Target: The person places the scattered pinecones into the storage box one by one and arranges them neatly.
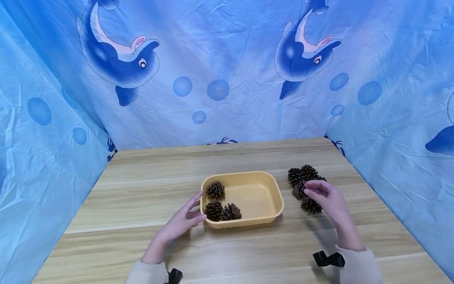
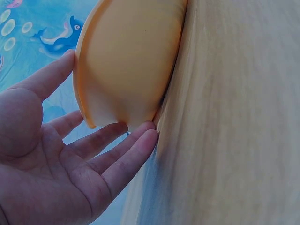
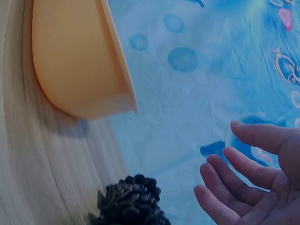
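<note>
Pinecones (image 1: 295,176) are lying by your right hand (image 1: 329,198), its fingers hanging parted and empty — your left hand (image 1: 180,223), fingers spread wide, is touching the tray (image 1: 253,199).

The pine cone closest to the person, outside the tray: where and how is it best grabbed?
Probably pinch the pine cone around its scaly middle, coming from above and the near side: it looks roundish, its near side is free, and neighbouring cones sit close on its far side.
</note>
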`<control>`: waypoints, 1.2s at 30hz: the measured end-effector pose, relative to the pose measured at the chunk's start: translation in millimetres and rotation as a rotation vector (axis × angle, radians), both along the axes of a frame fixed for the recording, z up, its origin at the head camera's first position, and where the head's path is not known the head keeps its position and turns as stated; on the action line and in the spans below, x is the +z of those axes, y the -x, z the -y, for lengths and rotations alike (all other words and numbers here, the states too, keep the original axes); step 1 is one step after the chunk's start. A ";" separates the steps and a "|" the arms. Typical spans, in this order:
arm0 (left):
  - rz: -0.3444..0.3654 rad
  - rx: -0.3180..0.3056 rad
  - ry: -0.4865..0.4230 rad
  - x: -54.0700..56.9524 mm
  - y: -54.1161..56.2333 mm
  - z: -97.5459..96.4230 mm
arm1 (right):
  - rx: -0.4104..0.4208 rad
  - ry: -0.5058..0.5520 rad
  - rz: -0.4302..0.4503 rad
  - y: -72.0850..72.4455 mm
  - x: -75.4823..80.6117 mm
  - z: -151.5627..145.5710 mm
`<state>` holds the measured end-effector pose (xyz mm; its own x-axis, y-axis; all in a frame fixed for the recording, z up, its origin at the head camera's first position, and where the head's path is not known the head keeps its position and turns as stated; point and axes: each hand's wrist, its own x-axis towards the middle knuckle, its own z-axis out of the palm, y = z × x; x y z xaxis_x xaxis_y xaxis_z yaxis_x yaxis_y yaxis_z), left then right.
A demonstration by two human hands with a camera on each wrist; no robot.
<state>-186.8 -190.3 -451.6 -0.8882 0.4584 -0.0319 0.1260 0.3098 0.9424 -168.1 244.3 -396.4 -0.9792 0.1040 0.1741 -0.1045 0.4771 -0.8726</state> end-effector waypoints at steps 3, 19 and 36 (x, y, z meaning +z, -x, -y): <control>-0.002 -0.002 0.002 0.1 -0.4 0.0 | -0.026 0.034 0.009 -2.8 -2.4 -7.2; 0.003 0.011 0.011 1.9 -2.0 -0.6 | -0.130 0.024 0.220 -8.8 -22.5 -28.1; 0.002 0.007 0.006 2.6 -0.8 -1.4 | -0.045 -0.075 0.301 -10.0 -40.9 -43.1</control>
